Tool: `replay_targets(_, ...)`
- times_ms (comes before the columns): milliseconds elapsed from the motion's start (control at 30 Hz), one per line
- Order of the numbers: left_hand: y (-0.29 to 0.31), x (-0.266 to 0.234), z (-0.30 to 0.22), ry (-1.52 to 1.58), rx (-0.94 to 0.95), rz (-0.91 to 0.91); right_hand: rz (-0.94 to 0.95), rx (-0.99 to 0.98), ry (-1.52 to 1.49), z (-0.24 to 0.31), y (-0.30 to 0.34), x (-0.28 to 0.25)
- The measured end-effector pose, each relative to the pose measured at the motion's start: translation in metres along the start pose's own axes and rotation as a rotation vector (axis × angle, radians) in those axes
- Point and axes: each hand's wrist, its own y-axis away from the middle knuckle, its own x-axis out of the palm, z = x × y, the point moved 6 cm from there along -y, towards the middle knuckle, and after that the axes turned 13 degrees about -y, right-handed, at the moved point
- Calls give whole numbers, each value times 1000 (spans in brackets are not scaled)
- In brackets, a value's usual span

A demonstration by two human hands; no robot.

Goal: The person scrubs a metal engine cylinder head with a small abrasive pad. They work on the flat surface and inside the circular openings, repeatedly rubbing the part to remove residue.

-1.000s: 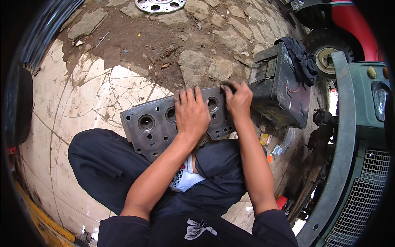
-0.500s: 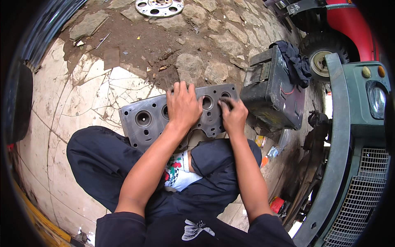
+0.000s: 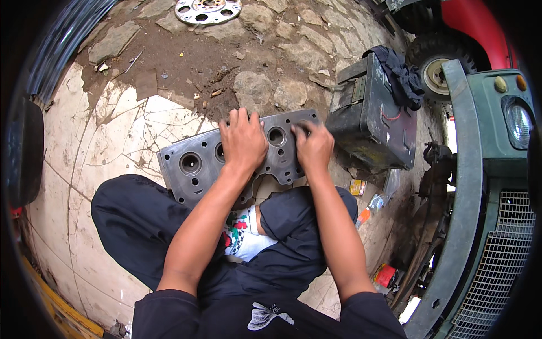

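Observation:
A grey metal cylinder head (image 3: 179,176) with round ports and bolt holes lies slantwise in front of my crossed legs. My left hand (image 3: 244,140) rests on its middle, partly covering one port, with the fingers hooked over the far edge. Toward the right end, my right hand (image 3: 314,146) is closed, its thumb and fingers pinched against the flat face beside a port (image 3: 276,136). Whatever those fingers hold, if anything, is hidden and smeared by motion. The rightmost port is covered by this hand.
A dark, battered box (image 3: 370,113) with a cloth (image 3: 398,76) on top stands close on the right. Beyond it are a green vehicle's bumper (image 3: 466,186) and a wheel (image 3: 437,73). A ring-shaped metal plate (image 3: 207,12) lies on the dirt ahead, past cracked tiles (image 3: 73,147).
My right hand has turned and now covers the rightmost port, which showed before. The left hand keeps its place on the cylinder head. The whole view has shifted slightly.

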Motion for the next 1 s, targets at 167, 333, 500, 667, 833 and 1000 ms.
replay_targets(167, 1, 4, 6, 21, -7, 20, -12, 46, 9, 14, -34, 12)
replay_targets(333, -6, 5, 9, 21, -40, 35, -11, 50, -99, -8, 15, -3)
replay_targets(500, 0, -1, -2, 26, -19, -11, -27, -47, -70, 4, -37, 12)
replay_targets(667, -1, 4, 12, 27, -55, 10, 9, 16, -153, 1, 6, 10)
replay_targets(833, 1, -1, -7, -14, -45, 8, -34, -63, -52, -8, -1, 7)
replay_targets(1000, -8, 7, 13, 28, -70, 14, 19, -19, -168, -9, 5, 9)
